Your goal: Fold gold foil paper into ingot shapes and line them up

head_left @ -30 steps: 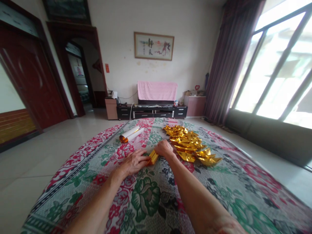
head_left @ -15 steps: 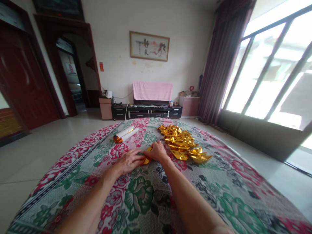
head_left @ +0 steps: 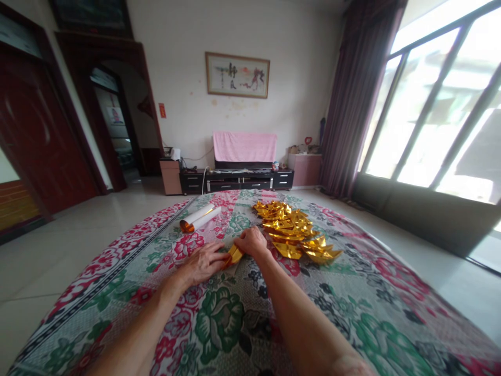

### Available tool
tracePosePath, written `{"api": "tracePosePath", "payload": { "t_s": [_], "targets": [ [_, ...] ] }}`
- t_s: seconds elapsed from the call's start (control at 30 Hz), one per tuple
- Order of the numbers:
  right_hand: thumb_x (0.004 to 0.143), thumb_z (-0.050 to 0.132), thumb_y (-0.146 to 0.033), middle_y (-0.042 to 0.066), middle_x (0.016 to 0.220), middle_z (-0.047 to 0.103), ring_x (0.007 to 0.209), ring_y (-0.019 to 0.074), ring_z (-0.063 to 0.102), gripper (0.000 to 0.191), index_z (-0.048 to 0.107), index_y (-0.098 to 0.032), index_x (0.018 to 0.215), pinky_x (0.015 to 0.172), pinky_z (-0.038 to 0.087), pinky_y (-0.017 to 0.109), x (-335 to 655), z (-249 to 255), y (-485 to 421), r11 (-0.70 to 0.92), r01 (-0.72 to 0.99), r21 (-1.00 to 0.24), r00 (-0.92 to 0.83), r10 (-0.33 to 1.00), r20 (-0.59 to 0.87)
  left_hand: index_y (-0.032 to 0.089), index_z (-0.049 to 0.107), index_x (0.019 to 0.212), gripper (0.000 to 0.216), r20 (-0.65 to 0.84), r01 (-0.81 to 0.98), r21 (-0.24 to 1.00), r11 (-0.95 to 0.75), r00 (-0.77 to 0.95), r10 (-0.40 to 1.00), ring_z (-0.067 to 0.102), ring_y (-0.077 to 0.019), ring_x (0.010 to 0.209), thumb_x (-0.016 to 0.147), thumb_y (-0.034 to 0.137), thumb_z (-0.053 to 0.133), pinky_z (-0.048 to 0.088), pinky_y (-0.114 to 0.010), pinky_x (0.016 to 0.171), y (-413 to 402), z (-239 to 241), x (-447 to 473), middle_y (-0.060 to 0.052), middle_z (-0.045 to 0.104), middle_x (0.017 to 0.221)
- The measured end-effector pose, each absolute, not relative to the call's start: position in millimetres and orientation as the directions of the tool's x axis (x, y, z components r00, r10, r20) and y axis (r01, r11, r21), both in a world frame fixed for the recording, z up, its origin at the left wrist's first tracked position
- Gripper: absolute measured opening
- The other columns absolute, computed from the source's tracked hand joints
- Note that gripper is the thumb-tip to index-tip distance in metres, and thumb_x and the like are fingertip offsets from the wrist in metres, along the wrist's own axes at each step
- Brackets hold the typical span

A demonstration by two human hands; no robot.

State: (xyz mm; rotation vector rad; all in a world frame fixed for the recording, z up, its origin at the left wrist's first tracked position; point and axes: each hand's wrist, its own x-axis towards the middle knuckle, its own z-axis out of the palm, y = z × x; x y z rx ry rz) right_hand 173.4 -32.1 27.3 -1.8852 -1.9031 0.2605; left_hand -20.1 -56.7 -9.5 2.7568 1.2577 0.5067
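A small folded piece of gold foil paper (head_left: 235, 255) lies on the flowered tablecloth (head_left: 230, 339) between my hands. My left hand (head_left: 205, 262) holds its left end, the fingers close together and pressing it against the cloth. At the upper right end, my right hand (head_left: 252, 241) has its fingers curled down and pinches the paper; the fingertips are partly hidden. To the right of that hand is a pile of folded gold foil ingots (head_left: 291, 227). Beyond my left hand lies a loose roll of white-backed gold foil sheets (head_left: 199, 216).
Past the round table's far edge stands a low black TV cabinet (head_left: 238, 180) with a pink cloth (head_left: 245, 146) over the screen. A large window (head_left: 434, 104) and a purple curtain (head_left: 348, 104) are on the right. Doorways and a red door (head_left: 35, 125) are at left.
More of the folded gold paper shows between my hands. My left hand has shifted slightly left and down, while the right has barely moved. The view has tilted a little.
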Motion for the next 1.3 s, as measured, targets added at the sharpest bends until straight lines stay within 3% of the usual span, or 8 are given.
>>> {"api": "tracePosePath", "payload": {
  "t_s": [0.17,0.43,0.63,0.83,1.07,1.2,1.3],
  "targets": [
    [0.072,0.053,-0.031,0.011,0.094,0.066,0.095,0.0208,0.058,0.024,0.071,-0.019,0.082,0.077,0.044,0.026,173.4,24.0,-26.7,0.029,0.899,-0.437,0.065,0.978,0.198,0.029,0.061,0.113,0.033,0.265,0.727,0.193,-0.659,0.608,0.748,0.043,-0.021,0.121,0.088,0.037,0.041,0.03,-0.039,0.106,-58.5,-7.1,-18.2,-0.004,0.049,0.131],
    [0.077,0.046,-0.037,0.012,0.094,0.064,0.088,0.0201,0.06,0.031,0.07,-0.018,0.079,0.073,0.044,0.026,174.9,17.7,-31.2,0.058,0.896,-0.441,0.063,0.965,0.256,0.03,0.061,0.112,0.033,0.287,0.73,0.208,-0.651,0.591,0.754,0.044,-0.0203,0.12,0.087,0.039,0.043,0.031,-0.038,0.106,-58.8,-7.1,-17.3,-0.002,0.051,0.13],
    [0.061,0.063,-0.046,0.009,0.091,0.062,0.084,0.0188,0.058,0.034,0.067,-0.016,0.077,0.074,0.043,0.024,180.4,12.6,-33.1,0.173,0.88,-0.443,-0.032,0.951,0.308,0.031,0.06,0.114,0.034,0.274,0.719,0.244,-0.651,0.592,0.757,0.042,-0.0207,0.123,0.087,0.039,0.042,0.03,-0.038,0.106,-56.2,-11.3,-18.2,-0.002,0.048,0.133],
    [0.06,0.063,-0.046,0.008,0.09,0.06,0.083,0.0175,0.057,0.034,0.065,-0.016,0.076,0.073,0.043,0.024,180.7,11.1,-34.4,0.166,0.878,-0.449,-0.02,0.95,0.312,0.031,0.062,0.111,0.033,0.224,0.715,0.304,-0.63,0.588,0.777,0.039,-0.0219,0.125,0.082,0.037,0.049,0.028,-0.037,0.106,-57.1,-5.6,-21.3,-0.001,0.045,0.135],
    [0.058,0.064,-0.045,0.008,0.09,0.059,0.085,0.0181,0.056,0.032,0.065,-0.017,0.075,0.073,0.042,0.023,178.8,7.9,-34.3,0.143,0.865,-0.482,0.019,0.949,0.315,0.021,0.072,0.075,0.025,0.216,0.695,0.529,-0.487,0.444,0.869,0.057,-0.0181,0.106,0.077,0.036,0.052,0.043,-0.025,0.093,-60.4,7.8,-23.3,-0.002,0.063,0.115],
    [0.059,0.064,-0.043,0.008,0.092,0.059,0.087,0.0195,0.056,0.033,0.064,-0.017,0.079,0.073,0.041,0.025,177.4,7.4,-35.9,0.139,0.853,-0.503,0.037,0.945,0.324,0.02,0.068,0.093,0.026,0.307,0.714,0.543,-0.442,0.321,0.896,0.062,-0.0171,0.092,0.077,0.031,0.051,0.048,-0.025,0.083,-61.2,4.4,-10.4,-0.003,0.068,0.1],
    [0.061,0.063,-0.04,0.007,0.093,0.06,0.085,0.019,0.057,0.031,0.063,-0.018,0.083,0.07,0.04,0.025,176.6,6.8,-35.7,0.146,0.837,-0.528,0.047,0.941,0.334,0.017,0.067,0.097,0.027,0.415,0.771,0.435,-0.464,0.286,0.864,0.058,-0.0187,0.099,0.077,0.025,0.051,0.043,-0.028,0.09,-58.3,-1.8,3.0,-0.007,0.066,0.104]
  ]
}}
